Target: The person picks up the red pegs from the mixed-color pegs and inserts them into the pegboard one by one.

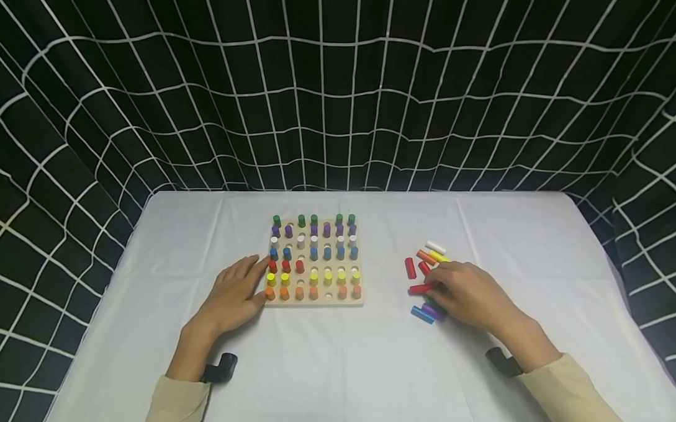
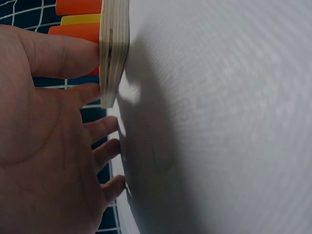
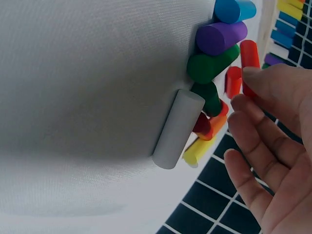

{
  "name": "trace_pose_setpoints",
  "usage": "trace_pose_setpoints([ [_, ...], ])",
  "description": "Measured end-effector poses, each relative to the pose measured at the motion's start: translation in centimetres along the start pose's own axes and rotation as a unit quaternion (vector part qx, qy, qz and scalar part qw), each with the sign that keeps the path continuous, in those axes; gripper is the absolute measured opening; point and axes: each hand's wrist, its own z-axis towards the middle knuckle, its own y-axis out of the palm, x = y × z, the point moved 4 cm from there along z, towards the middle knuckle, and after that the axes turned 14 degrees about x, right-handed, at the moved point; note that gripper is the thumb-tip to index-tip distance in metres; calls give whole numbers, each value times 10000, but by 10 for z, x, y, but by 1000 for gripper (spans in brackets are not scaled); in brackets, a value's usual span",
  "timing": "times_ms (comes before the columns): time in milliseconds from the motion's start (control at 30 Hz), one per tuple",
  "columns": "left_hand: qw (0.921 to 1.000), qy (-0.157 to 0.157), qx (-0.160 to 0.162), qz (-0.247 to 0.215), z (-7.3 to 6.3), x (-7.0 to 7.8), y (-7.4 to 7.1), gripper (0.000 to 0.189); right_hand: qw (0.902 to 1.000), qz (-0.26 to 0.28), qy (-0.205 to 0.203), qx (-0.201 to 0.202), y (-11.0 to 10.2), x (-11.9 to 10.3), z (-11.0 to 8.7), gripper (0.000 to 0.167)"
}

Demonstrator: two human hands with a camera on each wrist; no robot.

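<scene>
Our right grip [image 1: 468,294] pinched a red peg [image 3: 250,52] beside the loose pegs [image 1: 410,268] on the counter [image 1: 399,370], right of the board [image 1: 319,302], while our left grip [image 1: 233,296], fingers extended, touched the board's left edge. We judged it best to hold the peg upright over an empty hole [image 1: 328,296] and press straight down, board steadied.

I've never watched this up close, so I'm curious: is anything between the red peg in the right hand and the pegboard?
Nothing visible is: the head view shows only white cloth between the red peg, pinched by the right hand, and the pegboard.
</scene>
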Motion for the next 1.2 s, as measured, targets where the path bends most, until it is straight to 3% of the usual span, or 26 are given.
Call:
trace_pose_setpoints([
  [400, 10000, -20, -6, -39, -1, -1, 2, 73, 9997, -33, -65, 237, -8, 1, -3, 16],
  [667, 10000, -53, -36, 3, 1, -2, 1, 74, 9980, 38, -423, 459, -8, -5, 0, 15],
  [1200, 10000, -79, -39, 20, 3, -2, 3, 74, 9975, 11, -331, 619, -5, -3, -4, 16],
])
